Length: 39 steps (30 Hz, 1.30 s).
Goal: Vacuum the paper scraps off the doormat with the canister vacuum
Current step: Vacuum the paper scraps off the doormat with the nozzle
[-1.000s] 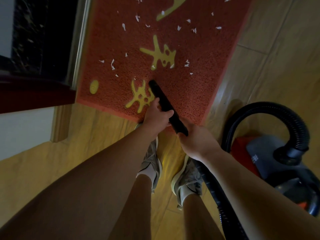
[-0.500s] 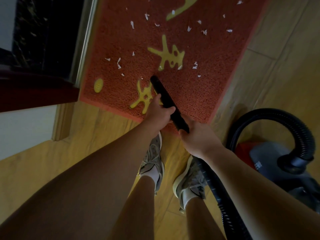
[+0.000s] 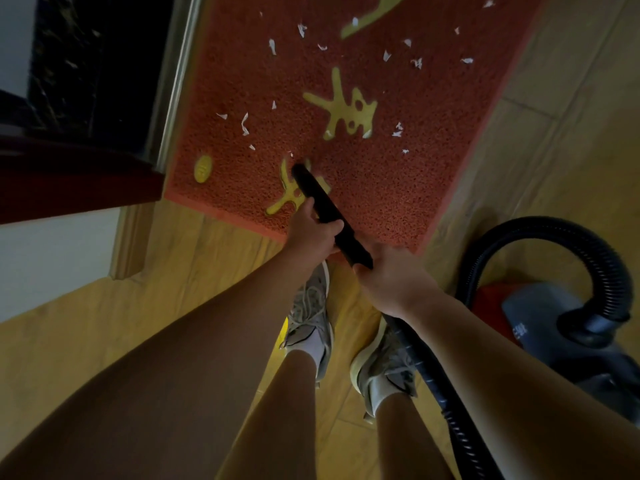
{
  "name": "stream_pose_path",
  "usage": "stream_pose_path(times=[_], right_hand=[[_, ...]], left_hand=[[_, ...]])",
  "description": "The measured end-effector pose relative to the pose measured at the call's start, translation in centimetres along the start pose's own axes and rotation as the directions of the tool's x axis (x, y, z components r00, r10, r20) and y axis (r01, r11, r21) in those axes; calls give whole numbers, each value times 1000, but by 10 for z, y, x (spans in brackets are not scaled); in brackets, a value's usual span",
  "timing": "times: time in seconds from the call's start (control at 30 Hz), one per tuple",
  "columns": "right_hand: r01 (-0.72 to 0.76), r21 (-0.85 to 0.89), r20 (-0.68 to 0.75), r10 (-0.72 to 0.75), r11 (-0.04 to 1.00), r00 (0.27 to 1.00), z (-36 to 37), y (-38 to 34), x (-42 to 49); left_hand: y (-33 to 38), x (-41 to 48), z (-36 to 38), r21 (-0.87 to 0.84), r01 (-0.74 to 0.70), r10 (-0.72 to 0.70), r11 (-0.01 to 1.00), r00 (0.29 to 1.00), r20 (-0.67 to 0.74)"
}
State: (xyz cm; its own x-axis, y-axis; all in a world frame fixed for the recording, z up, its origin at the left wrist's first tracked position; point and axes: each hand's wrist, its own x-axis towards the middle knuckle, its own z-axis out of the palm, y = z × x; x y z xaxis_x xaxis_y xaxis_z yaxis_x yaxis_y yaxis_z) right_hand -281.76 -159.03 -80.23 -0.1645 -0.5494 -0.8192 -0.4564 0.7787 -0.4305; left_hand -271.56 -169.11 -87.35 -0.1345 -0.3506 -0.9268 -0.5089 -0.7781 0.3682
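A red doormat [image 3: 381, 188] with yellow characters lies ahead on the floor. Several white paper scraps [image 3: 245, 123] are scattered over its middle and far part. A black vacuum nozzle [image 3: 325, 209] slants across the mat's near edge, its tip resting on the nearest yellow character. My left hand [image 3: 311, 233] grips the nozzle from the left. My right hand [image 3: 394, 275] grips its rear end where the ribbed black hose [image 3: 450, 410] joins. The red and grey canister vacuum [image 3: 540, 320] stands on the floor at the right.
The hose loops up and over into the canister's top [image 3: 595, 258]. A dark doorway with a metal threshold strip [image 3: 173, 84] borders the mat on the left. My two grey sneakers [image 3: 311, 317] stand on the wooden floor [image 3: 104, 327] just behind the mat.
The view has shifted slightly, so mat and canister sit a little differently in frame. The nozzle tip stays over the nearest yellow character, and both hands keep their grip.
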Motion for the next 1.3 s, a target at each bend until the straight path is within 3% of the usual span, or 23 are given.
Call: stream_pose_path(times=[1.3], right_hand=[[5,-40,2,-5,999,1000,-12,-30,7]], left_hand=[[17,4,-22,-113,-56,58,992,998,7]])
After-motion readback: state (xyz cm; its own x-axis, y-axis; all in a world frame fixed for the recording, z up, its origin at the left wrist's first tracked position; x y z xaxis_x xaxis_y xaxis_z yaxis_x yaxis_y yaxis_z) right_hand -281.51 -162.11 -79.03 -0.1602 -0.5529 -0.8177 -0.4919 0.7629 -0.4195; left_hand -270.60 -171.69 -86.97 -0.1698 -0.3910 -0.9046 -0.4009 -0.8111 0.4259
